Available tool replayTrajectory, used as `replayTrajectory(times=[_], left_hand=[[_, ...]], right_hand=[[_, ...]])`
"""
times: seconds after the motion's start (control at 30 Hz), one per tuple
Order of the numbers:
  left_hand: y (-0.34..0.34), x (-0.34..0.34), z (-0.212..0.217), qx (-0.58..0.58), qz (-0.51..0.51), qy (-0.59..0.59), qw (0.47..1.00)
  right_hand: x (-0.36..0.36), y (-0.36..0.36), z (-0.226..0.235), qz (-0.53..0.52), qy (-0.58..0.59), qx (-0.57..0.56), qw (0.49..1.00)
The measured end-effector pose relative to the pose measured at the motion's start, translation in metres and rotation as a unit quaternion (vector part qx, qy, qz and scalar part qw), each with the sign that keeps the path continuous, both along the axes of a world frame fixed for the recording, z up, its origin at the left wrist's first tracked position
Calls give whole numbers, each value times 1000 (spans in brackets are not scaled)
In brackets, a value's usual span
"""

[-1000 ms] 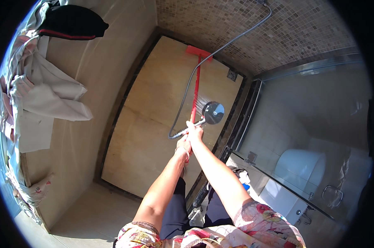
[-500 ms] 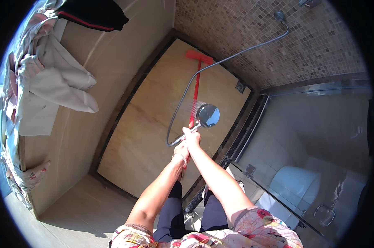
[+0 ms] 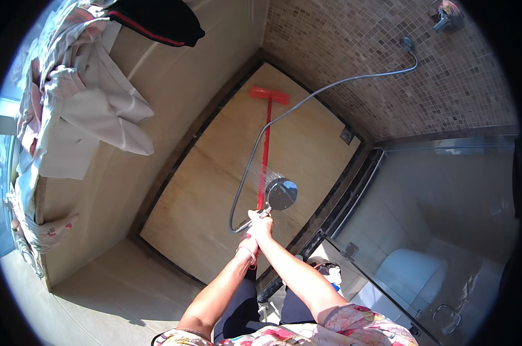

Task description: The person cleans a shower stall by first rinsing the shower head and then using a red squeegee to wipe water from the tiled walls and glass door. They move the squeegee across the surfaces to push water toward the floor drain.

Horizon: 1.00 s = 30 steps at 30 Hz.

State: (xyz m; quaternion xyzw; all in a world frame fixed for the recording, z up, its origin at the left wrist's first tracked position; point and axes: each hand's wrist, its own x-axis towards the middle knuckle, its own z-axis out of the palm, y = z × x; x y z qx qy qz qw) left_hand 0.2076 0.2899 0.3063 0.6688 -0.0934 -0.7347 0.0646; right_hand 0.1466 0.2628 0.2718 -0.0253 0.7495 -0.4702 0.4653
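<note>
Pale towels point(image 3: 93, 115) hang left. Left hand point(image 3: 248, 247) closed on the red long-handled squeegee point(image 3: 265, 155), blade on the beige shower floor point(image 3: 214, 190). Right hand point(image 3: 261, 224) grips the round chrome shower head point(image 3: 281, 194), spraying. Likely rinsing; next calls for steady sweeping.

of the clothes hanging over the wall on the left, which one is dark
The black garment with a red stripe, draped at the very top of the wall. The other hanging cloths below it are pale: white, beige and pinkish.
</note>
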Motion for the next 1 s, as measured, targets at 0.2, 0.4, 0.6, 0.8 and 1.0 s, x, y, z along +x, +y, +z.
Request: replayTrajectory(times=[0.2,0.4,0.6,0.8,1.0], left_hand=[[-126,-59,-22,-105,-24,16,994],[-105,-57,-22,-66,7,13,998],[13,-15,33,-62,29,8,998],[90,-13,116,-16,34,58,998],[202,-20,156,49,126,93,987]], right_hand=[[-65,-133,4,119,98,118,981],[-59,-114,5,110,106,80,985],[-10,15,0,1,-7,17,1000],[-25,93,41,200,189,-69,959],[-79,116,119,146,-3,-139,979]])
